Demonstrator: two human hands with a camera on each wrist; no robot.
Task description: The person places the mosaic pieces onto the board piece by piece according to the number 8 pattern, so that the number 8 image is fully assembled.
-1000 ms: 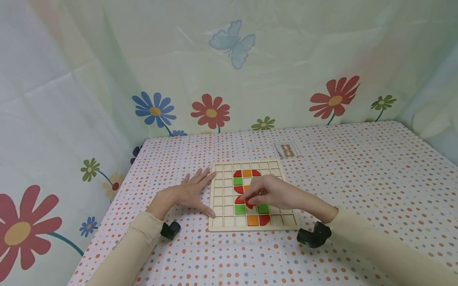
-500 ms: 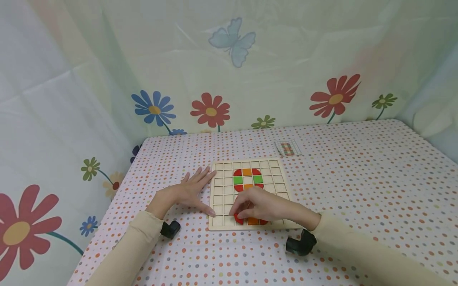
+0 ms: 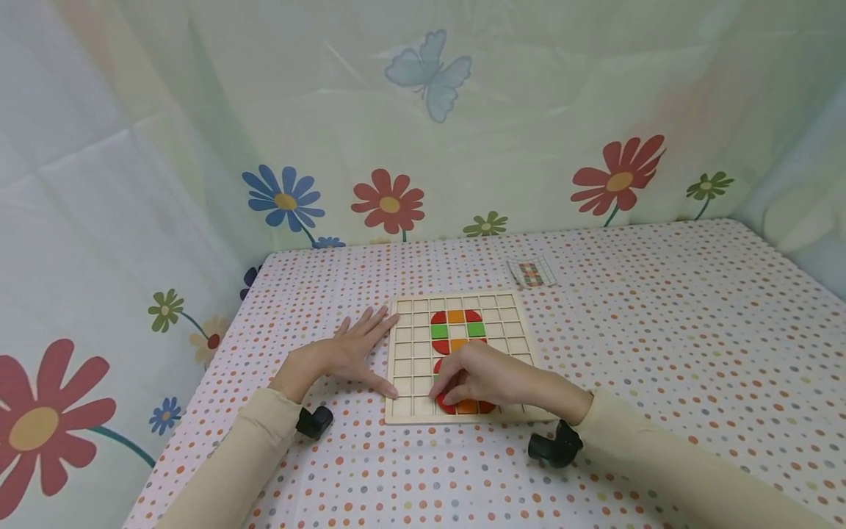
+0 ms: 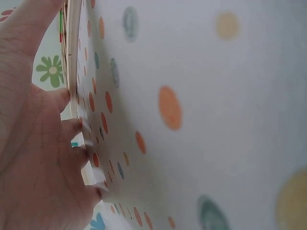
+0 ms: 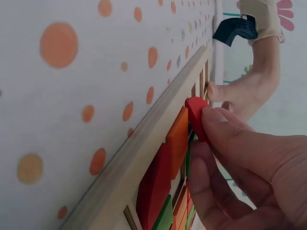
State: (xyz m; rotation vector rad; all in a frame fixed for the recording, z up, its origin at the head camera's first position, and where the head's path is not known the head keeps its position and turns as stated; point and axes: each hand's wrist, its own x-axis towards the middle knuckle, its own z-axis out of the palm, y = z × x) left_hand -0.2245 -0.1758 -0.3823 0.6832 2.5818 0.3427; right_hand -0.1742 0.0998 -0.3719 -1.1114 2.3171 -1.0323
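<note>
A wooden grid board (image 3: 404, 365) lies on the table, with red rounded-corner, orange square and green square tiles set in its cells. My right hand (image 3: 492, 376) pinches a red rounded-corner tile (image 5: 195, 117) between thumb and fingers, over the cell left of an orange tile (image 5: 178, 139) in the near row. In the right wrist view the held tile is slightly tilted, close over the board. My left hand (image 3: 346, 358) lies spread, its thumb and fingertips at the board's left edge. The right hand hides part of the tile pattern's lower half.
A small printed card (image 3: 531, 273) with a coloured grid pattern lies behind the board. The dotted tablecloth (image 3: 661, 323) spreads around it, with a flowered backdrop (image 3: 529, 132) rising behind. Black wrist cameras (image 3: 557, 445) sit at both cuffs.
My right hand has carried the red tile from the pattern's middle towards the near left corner, then shifted it slightly there. The left hand has stayed at the board's edge.
</note>
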